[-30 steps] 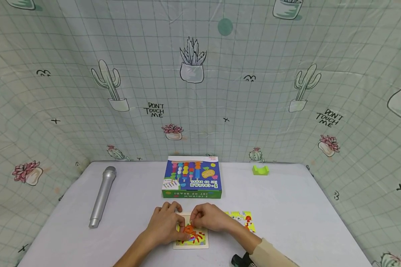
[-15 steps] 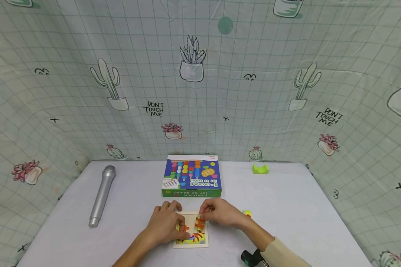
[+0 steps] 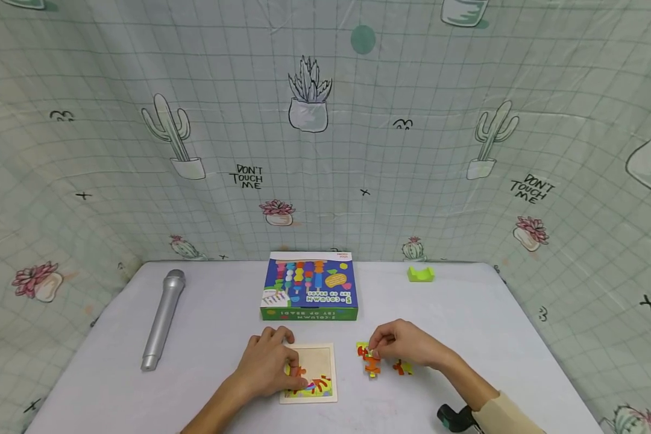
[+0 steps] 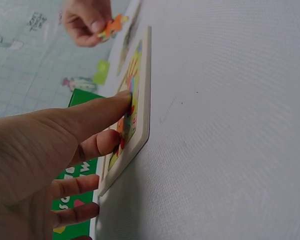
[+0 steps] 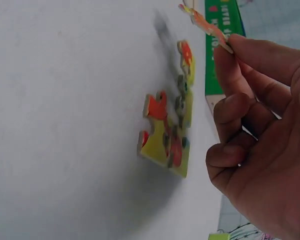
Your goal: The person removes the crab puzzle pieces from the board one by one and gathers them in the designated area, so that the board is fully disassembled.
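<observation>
In the head view, my left hand [image 3: 266,364] rests on the left side of a small wooden puzzle board [image 3: 334,374]. Its thumb and index finger press on fitted pieces [image 3: 320,386] along the bottom and left; the board's upper right is bare wood. The left wrist view shows the thumb lying straight over the pieces and the other fingers by the board's edge. To the right, my right hand [image 3: 409,343] pinches an orange jigsaw piece [image 5: 207,25] between thumb and index finger, raised above the table. Below it lie several loose yellow and red pieces [image 5: 157,142], partly hidden in the head view.
A blue and green bead-set box [image 3: 309,289] lies behind the board. A silver microphone-shaped object [image 3: 164,319] is on the left, a small lime-green block [image 3: 421,275] at the back right. A black object [image 3: 454,417] shows beside the right sleeve. Patterned cloth [image 3: 325,150] hangs behind the table.
My right hand has lifted the orange piece out of the board and carried it right, over the loose pieces. The board's upper right has become bare. My left hand has stayed in place.
</observation>
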A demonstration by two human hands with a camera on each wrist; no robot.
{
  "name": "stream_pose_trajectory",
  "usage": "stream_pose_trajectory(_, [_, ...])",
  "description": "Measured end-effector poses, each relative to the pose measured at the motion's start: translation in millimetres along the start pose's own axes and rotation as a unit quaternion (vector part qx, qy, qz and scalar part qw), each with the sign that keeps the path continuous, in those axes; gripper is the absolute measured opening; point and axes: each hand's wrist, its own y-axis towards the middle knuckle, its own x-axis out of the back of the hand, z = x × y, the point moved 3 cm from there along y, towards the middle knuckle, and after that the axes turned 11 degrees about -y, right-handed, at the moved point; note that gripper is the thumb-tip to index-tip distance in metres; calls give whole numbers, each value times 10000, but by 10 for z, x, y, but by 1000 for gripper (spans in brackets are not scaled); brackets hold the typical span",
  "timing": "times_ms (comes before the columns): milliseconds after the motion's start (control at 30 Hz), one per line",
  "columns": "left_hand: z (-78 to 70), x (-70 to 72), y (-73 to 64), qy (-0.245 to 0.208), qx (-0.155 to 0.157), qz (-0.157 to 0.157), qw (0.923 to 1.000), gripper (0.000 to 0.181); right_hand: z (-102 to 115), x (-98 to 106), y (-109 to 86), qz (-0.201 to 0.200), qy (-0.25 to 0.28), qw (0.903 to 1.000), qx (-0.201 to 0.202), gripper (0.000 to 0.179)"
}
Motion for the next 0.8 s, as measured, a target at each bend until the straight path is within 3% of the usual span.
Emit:
stream_pose_trajectory(167, [7,1,0,38,-2,7,10000,42,-123,-19,-66,-3,-373,9993,99,3])
stream_pose_trajectory(467, [14,-12,26,20,-35,34,10000,42,-219,-44,-39,-394,-1175,9920,233,5])
stream_pose_trajectory(800, [30,-16,9,11,-18,2,10000,42,-141,33,-54,-246,-1147,9924,373,5])
